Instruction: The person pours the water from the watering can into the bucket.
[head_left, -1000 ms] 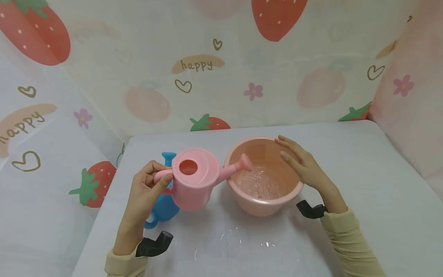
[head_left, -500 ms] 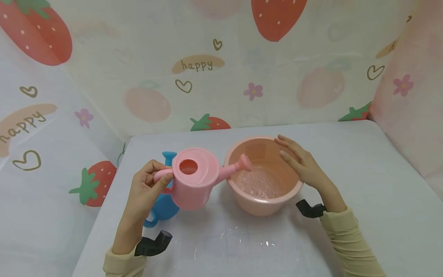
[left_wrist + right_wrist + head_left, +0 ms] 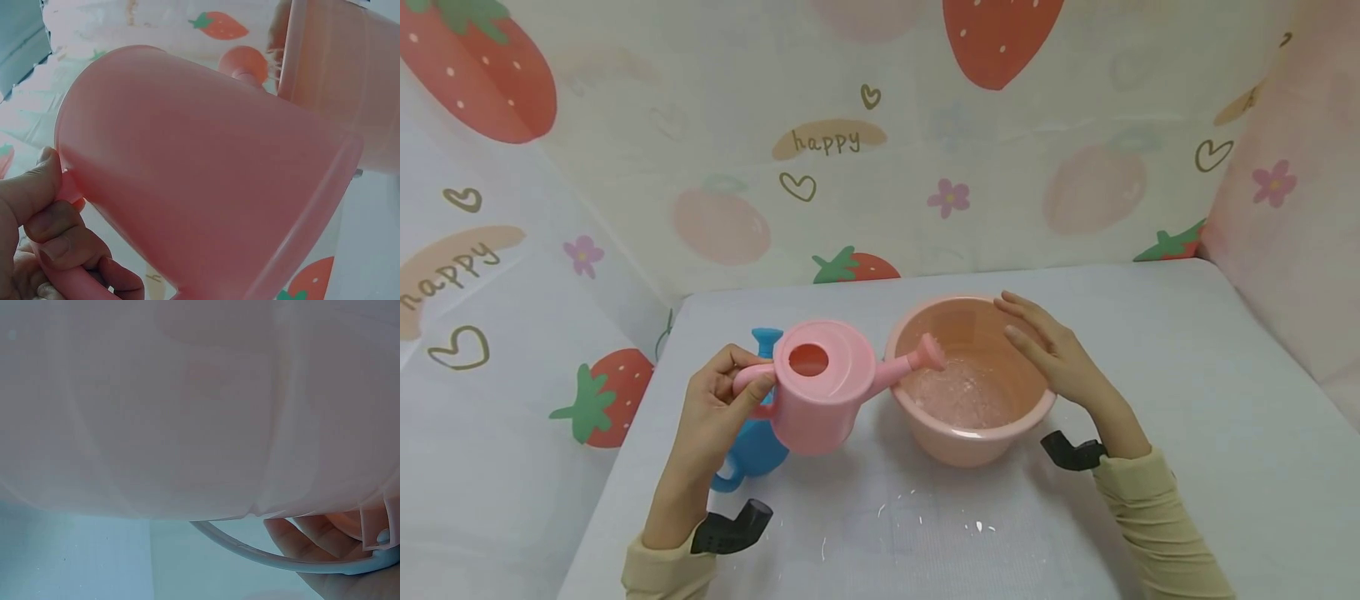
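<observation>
My left hand (image 3: 718, 404) grips the handle of a pink watering can (image 3: 820, 408), thumb on top. The can is tilted, its rose (image 3: 929, 352) over the near left part of a pale pink basin (image 3: 970, 450). Fine water streams leave the rose in the left wrist view, and the water (image 3: 962, 396) in the basin ripples. On the basin's right rim rests my right hand (image 3: 1060, 358), its fingers fairly straight and reaching over the edge. The right wrist view shows the basin's wall close up, with a grey handle (image 3: 269, 557) hanging in front of the fingers.
Behind the pink can, partly hidden, a blue watering can (image 3: 760, 454) stands on the white table (image 3: 1180, 358). Water drops (image 3: 985, 527) lie in front of the basin. Strawberry-printed sheets (image 3: 880, 200) wall the table at the back and sides.
The water surface in the basin keeps rippling in a changing pattern. Both hands, the pink can and the basin stay practically where they were.
</observation>
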A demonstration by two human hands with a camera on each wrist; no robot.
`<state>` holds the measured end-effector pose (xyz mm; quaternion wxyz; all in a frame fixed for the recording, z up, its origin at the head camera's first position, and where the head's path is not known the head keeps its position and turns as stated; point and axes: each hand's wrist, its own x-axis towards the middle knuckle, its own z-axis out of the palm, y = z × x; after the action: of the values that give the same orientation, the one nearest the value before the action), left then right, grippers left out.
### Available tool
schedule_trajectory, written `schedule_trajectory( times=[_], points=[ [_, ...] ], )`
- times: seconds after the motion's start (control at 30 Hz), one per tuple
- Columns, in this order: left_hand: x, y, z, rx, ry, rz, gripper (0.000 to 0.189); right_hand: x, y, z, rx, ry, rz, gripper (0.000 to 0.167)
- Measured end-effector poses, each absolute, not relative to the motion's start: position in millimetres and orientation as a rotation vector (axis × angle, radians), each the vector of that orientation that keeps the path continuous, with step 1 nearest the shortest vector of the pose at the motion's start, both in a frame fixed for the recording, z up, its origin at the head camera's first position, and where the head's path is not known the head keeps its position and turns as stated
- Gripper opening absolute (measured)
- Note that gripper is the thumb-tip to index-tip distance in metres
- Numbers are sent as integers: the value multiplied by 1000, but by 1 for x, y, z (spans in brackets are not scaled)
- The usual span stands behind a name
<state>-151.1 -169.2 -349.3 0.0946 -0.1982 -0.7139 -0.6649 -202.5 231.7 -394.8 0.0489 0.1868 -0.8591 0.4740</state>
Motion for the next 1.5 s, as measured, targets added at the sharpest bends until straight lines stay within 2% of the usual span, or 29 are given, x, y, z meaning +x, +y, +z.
schedule_trajectory(
  times=[1.5],
  points=[
    [-150,-172,-344,-629,-2204,-1912,11,-200,232,-392,549,-2627,1447,43]
  ],
)
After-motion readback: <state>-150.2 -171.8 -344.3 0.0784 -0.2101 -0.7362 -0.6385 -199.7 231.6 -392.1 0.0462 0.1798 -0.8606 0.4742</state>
